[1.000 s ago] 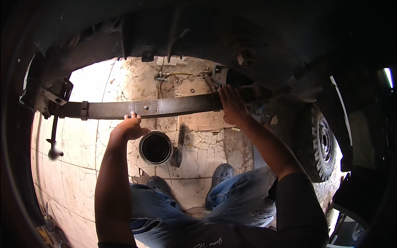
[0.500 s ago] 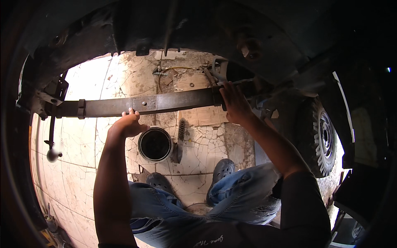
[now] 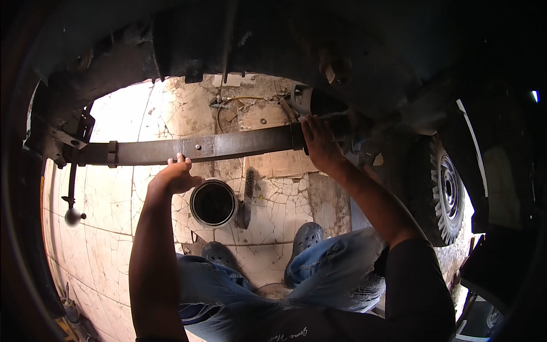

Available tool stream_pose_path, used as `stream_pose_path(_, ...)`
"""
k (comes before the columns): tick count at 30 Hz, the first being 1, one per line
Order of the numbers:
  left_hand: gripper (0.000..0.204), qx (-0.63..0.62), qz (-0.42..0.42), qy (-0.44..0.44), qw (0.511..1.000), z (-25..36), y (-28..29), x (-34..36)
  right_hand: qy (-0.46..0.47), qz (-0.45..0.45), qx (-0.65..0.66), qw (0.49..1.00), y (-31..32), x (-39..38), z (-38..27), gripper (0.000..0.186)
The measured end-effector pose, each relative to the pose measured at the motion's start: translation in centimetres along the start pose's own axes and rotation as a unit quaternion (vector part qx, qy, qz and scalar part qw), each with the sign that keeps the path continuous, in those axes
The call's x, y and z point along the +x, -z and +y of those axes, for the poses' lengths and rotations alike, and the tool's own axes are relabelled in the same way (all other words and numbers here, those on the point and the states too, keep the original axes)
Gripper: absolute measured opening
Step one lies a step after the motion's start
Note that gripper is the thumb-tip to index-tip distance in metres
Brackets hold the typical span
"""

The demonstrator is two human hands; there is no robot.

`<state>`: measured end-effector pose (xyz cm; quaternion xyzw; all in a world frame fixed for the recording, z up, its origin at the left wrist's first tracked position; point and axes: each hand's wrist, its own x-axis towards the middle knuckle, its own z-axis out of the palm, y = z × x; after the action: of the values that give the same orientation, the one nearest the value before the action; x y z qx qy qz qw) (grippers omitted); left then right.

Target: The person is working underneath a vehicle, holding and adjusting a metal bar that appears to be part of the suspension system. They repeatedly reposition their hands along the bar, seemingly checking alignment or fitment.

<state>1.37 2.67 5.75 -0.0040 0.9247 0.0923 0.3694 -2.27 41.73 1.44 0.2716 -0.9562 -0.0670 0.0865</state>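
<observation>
A long dark leaf spring (image 3: 245,144) spans the view from left to right, with a bright round pin head near its middle. My left hand (image 3: 174,175) grips its near edge just left of that pin, fingertips on the metal and thumb apart to the right. Farther right, my right hand (image 3: 322,142) wraps over the spring beside a clamp (image 3: 297,135), its thumb side partly hidden. Another clamp (image 3: 113,154) bands the spring's left part. The right end runs into shadow.
On the cracked tile floor, an open round can (image 3: 213,203) stands between me and the spring, with a wire brush (image 3: 249,183) beside it. A treaded wheel (image 3: 448,191) is at the right. A dark vehicle underside (image 3: 268,45) hangs ahead. A ball-ended rod (image 3: 72,216) hangs at left.
The view has shifted slightly, so the spring and can sit a little lower in it. Both hands keep their places on the spring.
</observation>
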Motion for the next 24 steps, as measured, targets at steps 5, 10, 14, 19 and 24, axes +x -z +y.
stream_pose_path(5, 0.093, 0.017, -0.029, 0.008, 0.999, 0.5, 0.7, -0.1, 0.005, -0.104, -0.005, 0.995, 1.5, 1.5, 0.6, 0.072)
stream_pose_path(10, 0.093, 0.014, -0.012, 0.003, 1.000, 0.2, 0.5, -0.3, 0.012, -0.085, 0.012, 0.996, 2.0, 0.3, 0.6, 0.068)
stream_pose_path(14, 0.093, -0.004, -0.001, -0.002, 1.000, -0.3, 0.0, -0.2, 0.021, -0.016, -0.064, 0.998, 1.4, -2.1, -1.1, 0.057)
stream_pose_path(19, 0.093, 0.000, -0.018, 0.008, 1.000, 0.4, 0.3, -0.1, 0.019, 0.036, -0.064, 0.997, -0.4, -1.8, -0.5, 0.055)
stream_pose_path(24, 0.092, 0.010, -0.028, 0.015, 0.999, 0.7, 0.6, 0.0, 0.001, 0.013, -0.039, 0.999, -0.5, 0.3, 0.1, 0.055)
